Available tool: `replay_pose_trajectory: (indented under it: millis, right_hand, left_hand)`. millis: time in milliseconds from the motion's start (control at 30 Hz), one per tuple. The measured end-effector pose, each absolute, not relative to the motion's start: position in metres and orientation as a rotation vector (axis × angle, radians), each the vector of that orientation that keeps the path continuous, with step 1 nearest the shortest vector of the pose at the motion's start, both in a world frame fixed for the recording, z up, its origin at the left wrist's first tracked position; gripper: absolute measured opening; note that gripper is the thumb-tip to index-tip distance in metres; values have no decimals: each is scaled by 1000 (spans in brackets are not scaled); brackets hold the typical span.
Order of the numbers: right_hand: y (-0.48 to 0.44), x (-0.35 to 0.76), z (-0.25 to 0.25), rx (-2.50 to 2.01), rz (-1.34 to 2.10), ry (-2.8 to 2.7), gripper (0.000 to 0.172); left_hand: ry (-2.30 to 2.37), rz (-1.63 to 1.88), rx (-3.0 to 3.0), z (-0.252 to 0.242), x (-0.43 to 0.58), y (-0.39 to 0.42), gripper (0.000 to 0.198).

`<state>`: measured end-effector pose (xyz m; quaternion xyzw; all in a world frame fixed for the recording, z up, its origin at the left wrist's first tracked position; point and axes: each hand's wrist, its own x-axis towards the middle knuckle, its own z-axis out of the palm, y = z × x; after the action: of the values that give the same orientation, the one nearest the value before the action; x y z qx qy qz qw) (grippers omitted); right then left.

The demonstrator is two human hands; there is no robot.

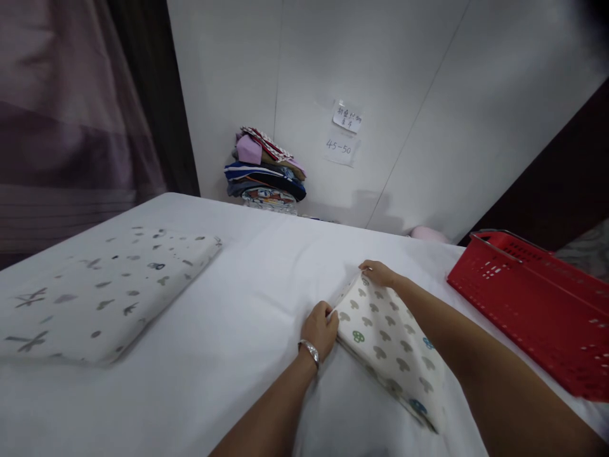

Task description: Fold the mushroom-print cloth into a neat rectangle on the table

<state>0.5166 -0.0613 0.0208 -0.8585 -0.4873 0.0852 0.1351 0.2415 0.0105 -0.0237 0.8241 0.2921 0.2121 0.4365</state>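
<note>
A folded cream cloth (387, 339) with a grey mushroom-like print, plus a few green and blue ones, lies at an angle on the white-covered table. My left hand (320, 330), with a silver bracelet on its wrist, pinches the cloth's near-left corner. At the far corner my right hand (378, 273) grips the same cloth between thumb and fingers. Part of the cloth's right side is hidden behind my right forearm.
To the left lies a padded cream piece (109, 292) with plant prints. A red plastic basket (528, 304) stands at the right. Beyond the far edge of the table (252, 254) is a stack of folded clothes (266, 168) against the wall, near handwritten paper notes (341, 149).
</note>
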Motion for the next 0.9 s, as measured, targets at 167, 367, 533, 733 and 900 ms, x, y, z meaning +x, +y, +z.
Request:
replay_pose_trajectory:
  millis: [167, 367, 533, 733, 900]
  right_hand:
    - [-62, 507, 12, -2507, 213, -1373, 28]
    - [-75, 494, 4, -2586, 23, -1223, 44]
    - [-85, 466, -5, -2662, -123, -1164, 51]
    - [-76, 446, -5, -2809, 4, -1186, 54]
    - [-75, 440, 1, -2815, 13, -1163, 53]
  left_hand:
    - [710, 550, 2057, -22, 241, 10, 12]
    - [712, 521, 2055, -21, 240, 11, 13]
    - [711, 538, 2057, -22, 241, 10, 13]
    - [711, 532, 2067, -20, 241, 10, 14]
    - [708, 536, 2059, -18, 240, 11, 14]
